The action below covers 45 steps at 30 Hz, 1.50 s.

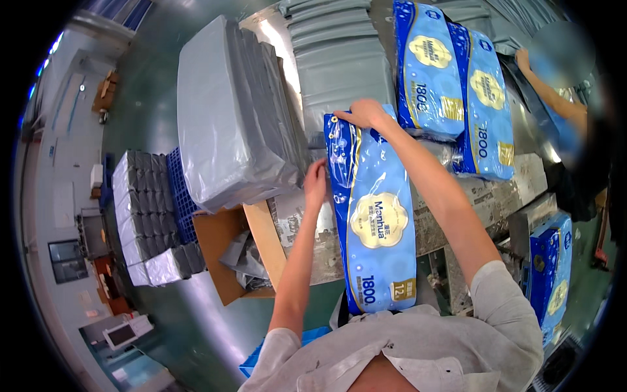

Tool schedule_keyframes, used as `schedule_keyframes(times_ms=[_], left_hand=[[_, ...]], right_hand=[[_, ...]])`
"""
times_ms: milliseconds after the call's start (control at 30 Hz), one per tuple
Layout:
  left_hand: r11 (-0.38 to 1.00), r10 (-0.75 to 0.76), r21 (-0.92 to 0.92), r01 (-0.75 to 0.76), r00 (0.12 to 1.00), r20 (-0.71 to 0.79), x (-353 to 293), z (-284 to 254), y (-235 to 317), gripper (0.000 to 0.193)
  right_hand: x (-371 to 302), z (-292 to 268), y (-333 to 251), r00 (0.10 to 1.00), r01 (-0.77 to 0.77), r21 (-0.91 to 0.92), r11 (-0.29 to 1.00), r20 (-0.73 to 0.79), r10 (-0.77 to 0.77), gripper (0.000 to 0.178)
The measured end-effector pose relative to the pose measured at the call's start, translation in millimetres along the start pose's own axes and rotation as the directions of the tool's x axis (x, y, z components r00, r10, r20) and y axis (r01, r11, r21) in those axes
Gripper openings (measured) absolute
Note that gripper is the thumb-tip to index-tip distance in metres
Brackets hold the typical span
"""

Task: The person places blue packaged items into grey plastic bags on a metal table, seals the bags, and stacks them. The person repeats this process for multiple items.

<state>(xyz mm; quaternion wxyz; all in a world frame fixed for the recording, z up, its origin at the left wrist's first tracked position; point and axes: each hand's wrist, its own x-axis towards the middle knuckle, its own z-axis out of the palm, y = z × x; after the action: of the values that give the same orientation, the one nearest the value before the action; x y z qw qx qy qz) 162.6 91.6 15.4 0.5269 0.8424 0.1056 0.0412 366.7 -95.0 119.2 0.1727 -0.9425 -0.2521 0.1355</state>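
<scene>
A long blue plastic-wrapped tissue pack (349, 173) lies lengthwise in front of me, its near end against my shirt. My right hand (367, 114) grips its far end, thumb stretched toward the far left corner. Beside the pack's left edge is my left hand (315, 181), fingers loosely extended and holding nothing I can see; whether the fingertips touch the wrap is unclear. Two similar blue packs, a left one (424, 72) and a right one (486, 101), lie side by side beyond my right forearm.
A tall stack of grey plastic bags (222, 117) stands left on the worn metal table (437, 222). More grey bags (343, 72) lie at the far side. An open cardboard box (219, 261) sits below left. At far right, another person's hand (522, 60) touches dark sheeting.
</scene>
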Motion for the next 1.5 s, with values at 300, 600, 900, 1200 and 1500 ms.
schedule_keyframes(times_ms=[300,600,900,1200,1500], left_hand=[[0.811,0.247,0.528,-0.250,0.966,0.079,115,19,7,0.040],[0.515,0.414,0.630,-0.582,0.812,0.411,24,14,-26,0.034],[0.774,0.292,0.425,-0.469,0.860,0.419,1,7,-56,0.050],[0.997,0.070,-0.015,-0.070,0.997,0.008,47,-20,49,0.045],[0.948,0.074,0.296,-0.116,0.986,0.150,143,-11,-30,0.028]], right_hand=[[-36,-24,15,0.950,0.218,0.009,0.976,-0.230,-0.210,0.028],[-76,-55,-34,0.874,0.199,-0.060,0.978,-0.441,-0.204,0.019],[-29,17,-7,0.939,0.186,0.099,0.978,-0.310,-0.147,0.029],[-3,22,56,0.986,0.111,0.713,0.692,-0.166,0.013,0.034],[-20,37,104,0.985,-0.138,0.166,0.976,-0.080,0.153,0.036]])
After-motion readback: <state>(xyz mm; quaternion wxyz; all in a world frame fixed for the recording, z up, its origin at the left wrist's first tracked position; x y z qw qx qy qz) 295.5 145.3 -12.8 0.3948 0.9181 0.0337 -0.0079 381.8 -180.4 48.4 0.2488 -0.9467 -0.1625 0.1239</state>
